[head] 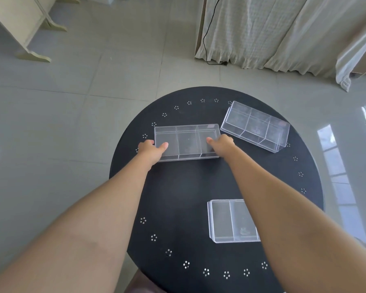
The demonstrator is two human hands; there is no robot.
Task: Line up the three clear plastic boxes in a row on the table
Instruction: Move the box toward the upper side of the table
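Three clear plastic boxes with inner dividers sit on a round black table (178, 187). The far-left box (187, 140) lies lengthwise across the table, and both hands grip it. My left hand (151, 148) holds its left end, thumb over the near rim. My right hand (221, 144) holds its right end, thumb inside the right compartment. A second box (255, 126) lies at an angle at the far right, apart from the held one. The third box (230, 220) rests near the front right, partly hidden under my right forearm.
The table's rim carries a ring of small hole clusters. Grey tiled floor surrounds it. Pale curtains (283, 32) with a black cable hang at the back right, and a cream furniture leg (30, 39) stands at the back left.
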